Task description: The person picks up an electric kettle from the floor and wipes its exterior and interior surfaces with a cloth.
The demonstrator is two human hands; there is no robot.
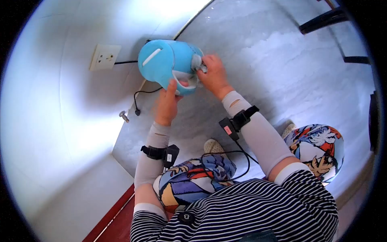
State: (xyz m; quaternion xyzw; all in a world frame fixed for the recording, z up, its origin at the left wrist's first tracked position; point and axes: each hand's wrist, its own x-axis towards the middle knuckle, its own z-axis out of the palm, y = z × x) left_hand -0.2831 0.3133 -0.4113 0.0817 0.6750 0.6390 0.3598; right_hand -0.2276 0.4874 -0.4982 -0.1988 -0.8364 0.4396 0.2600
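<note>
A light-blue rounded appliance (183,54) with a white bar on its face is tilted beside the wall; I cannot tell its exact kind. My left hand (167,104) grips its lower side, thumb outside and fingertips showing in the white-edged opening (184,76). At its right end my right hand (213,74) is closed on a crumpled grey cloth (196,63) pressed against the blue shell. Part of the cloth is hidden by the fingers.
A wall socket (105,57) has a black cord (125,62) running behind the appliance. Another cord ends in a black plug (138,111) near a metal doorstop (124,116). Dark furniture legs (324,20) stand at upper right on the grey floor (258,40).
</note>
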